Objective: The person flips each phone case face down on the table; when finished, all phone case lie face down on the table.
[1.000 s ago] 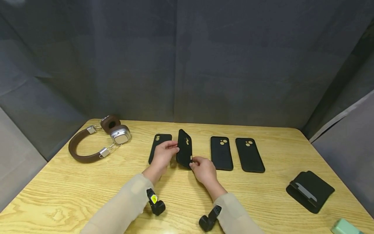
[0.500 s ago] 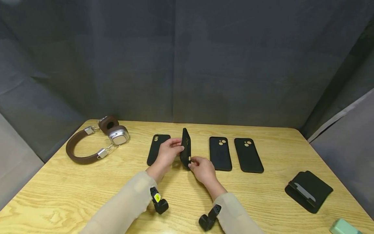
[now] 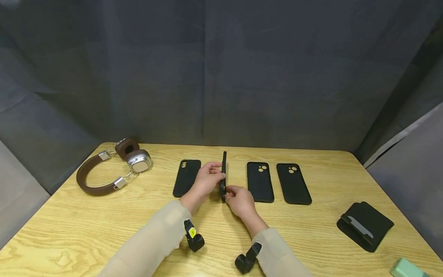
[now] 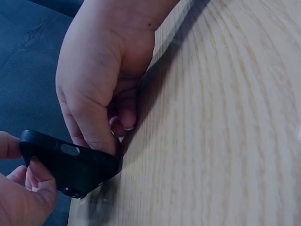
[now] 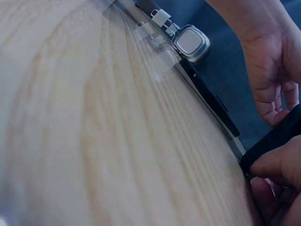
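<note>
Both hands meet over the middle of the pale, strongly grained wooden table (image 3: pixel 104 215), holding one matte black phone case (image 3: pixel 223 175) stood up on its long edge, so from the head view only a thin dark sliver of it shows. The left hand (image 3: pixel 207 179) has its fingers curled against the case's left face with the thumb on top, and the right hand (image 3: pixel 238 198) pinches the near bottom corner between thumb and fingertips. In the left wrist view the case (image 4: pixel 70 162) looks soft and rubbery, with rounded corners and an oval slot cut in its side; its far end is cut off by the picture edge. Three more black cases lie flat in the row: one to the left (image 3: pixel 187 177) and two to the right (image 3: pixel 260 181) (image 3: pixel 293 183), the wood showing through their round camera holes. Brown padded headphones (image 3: pixel 114 167) with shiny silver ear cups sit at the far left. A black folded pouch (image 3: pixel 365 226) lies at the right, and a mint-green object (image 3: pixel 410 268) is cut off at the bottom corner. No writing is legible anywhere; the yellow sticker on the left wrist mount (image 3: pixel 194 238) is too small to read.
</note>
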A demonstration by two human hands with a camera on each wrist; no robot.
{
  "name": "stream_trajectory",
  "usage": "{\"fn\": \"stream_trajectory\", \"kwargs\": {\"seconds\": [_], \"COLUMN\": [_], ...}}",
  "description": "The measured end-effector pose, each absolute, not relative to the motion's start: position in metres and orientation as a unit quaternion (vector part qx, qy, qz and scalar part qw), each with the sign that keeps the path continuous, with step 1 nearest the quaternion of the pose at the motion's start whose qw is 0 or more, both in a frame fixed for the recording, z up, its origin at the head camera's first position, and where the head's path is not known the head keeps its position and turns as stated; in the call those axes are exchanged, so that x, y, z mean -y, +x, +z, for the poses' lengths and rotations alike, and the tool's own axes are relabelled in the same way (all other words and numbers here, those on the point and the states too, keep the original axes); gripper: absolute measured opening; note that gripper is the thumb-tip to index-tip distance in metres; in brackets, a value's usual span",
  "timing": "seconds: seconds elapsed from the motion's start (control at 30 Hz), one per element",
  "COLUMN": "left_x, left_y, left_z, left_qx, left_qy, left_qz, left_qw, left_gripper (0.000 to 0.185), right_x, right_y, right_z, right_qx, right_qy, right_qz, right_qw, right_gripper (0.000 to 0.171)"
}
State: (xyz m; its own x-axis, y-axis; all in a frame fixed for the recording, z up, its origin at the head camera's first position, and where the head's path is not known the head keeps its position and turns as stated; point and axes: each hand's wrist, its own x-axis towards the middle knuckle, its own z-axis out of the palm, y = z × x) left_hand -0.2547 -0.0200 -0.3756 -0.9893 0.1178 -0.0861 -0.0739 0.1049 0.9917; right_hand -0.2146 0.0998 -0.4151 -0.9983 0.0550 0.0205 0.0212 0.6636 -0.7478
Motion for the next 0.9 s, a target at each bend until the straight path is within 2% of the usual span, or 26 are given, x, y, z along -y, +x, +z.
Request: {"fn": "stream_trajectory", "kwargs": {"seconds": [0.13, 0.33, 0.5, 0.9], "left_x": [0.018, 0.015, 0.014, 0.013], "left_y": [-0.256, -0.248, -0.24, -0.255], "left_z": [-0.375, -0.363, -0.351, -0.374], "left_qx": [-0.739, -0.738, -0.739, -0.733], "left_qy": [0.021, 0.024, 0.025, 0.019], "left_qz": [0.668, 0.667, 0.666, 0.671], "left_qw": [0.081, 0.095, 0.098, 0.105], "left_gripper": [0.038, 0.039, 0.041, 0.037], "right_x": [-0.102, -0.105, -0.107, -0.102], "right_y": [-0.216, -0.214, -0.21, -0.199], "right_z": [-0.415, -0.407, -0.396, -0.381], "right_qx": [0.901, 0.808, 0.764, 0.757], "right_qy": [-0.031, -0.063, -0.059, -0.027], "right_qz": [0.432, 0.584, 0.641, 0.652], "right_qw": [0.004, -0.052, -0.044, -0.025], "right_gripper": [0.028, 0.027, 0.028, 0.042]}}
